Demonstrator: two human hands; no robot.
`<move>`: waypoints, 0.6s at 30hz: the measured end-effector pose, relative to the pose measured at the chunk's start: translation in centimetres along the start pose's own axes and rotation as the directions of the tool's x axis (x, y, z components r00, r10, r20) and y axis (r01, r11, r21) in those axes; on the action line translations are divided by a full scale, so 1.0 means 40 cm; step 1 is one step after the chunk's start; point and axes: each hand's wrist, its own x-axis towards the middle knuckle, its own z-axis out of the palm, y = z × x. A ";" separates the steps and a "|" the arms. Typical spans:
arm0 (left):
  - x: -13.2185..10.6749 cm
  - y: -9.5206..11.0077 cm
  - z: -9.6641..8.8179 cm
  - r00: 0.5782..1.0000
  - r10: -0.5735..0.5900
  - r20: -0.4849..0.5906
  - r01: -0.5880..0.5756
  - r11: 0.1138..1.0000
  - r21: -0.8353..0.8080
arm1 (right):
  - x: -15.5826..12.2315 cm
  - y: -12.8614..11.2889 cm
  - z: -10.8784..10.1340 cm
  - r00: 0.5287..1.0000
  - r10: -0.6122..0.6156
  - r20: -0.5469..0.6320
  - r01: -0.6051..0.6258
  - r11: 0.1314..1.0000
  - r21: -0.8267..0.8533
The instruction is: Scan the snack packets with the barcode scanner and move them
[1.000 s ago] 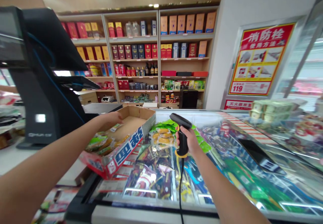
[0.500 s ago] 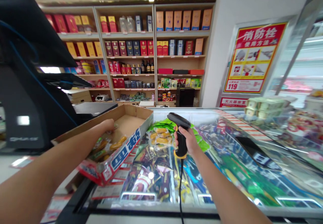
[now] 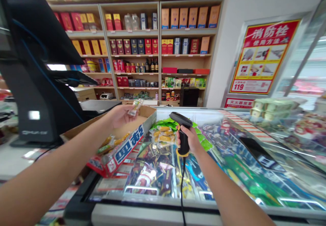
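Note:
Above the far end of an open cardboard box (image 3: 150, 116), my left hand (image 3: 122, 116) is closed on a small clear-wrapped snack packet (image 3: 136, 107). Several yellow wrapped snacks (image 3: 112, 143) lie in the near part of the box, partly behind my forearm. My right hand (image 3: 189, 137) grips the handle of a black and yellow barcode scanner (image 3: 183, 134), its head pointing left and away from me. A cable hangs from the handle toward me. Beside the scanner, a clump of yellow wrapped snacks (image 3: 164, 135) rests on the glass top, next to green packets (image 3: 203, 141).
Below the glass top of a freezer chest (image 3: 152, 199) lie many colourful packets. A black phone (image 3: 259, 153) rests on the glass at right, with stacked pale cartons (image 3: 271, 108) behind it. A dark checkout terminal (image 3: 43, 76) stands at left. Shelves of boxes line the back wall.
My left hand has risen out of the box and moved right, bringing up a small wrapped packet. The scanner stays in my right hand in nearly the same place. The view has shifted slightly.

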 end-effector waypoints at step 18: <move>0.034 -0.384 0.077 0.977 0.211 -0.025 -0.212 0.956 -0.205 | -0.009 -0.010 0.000 0.932 0.240 0.270 -0.149 0.936 -0.319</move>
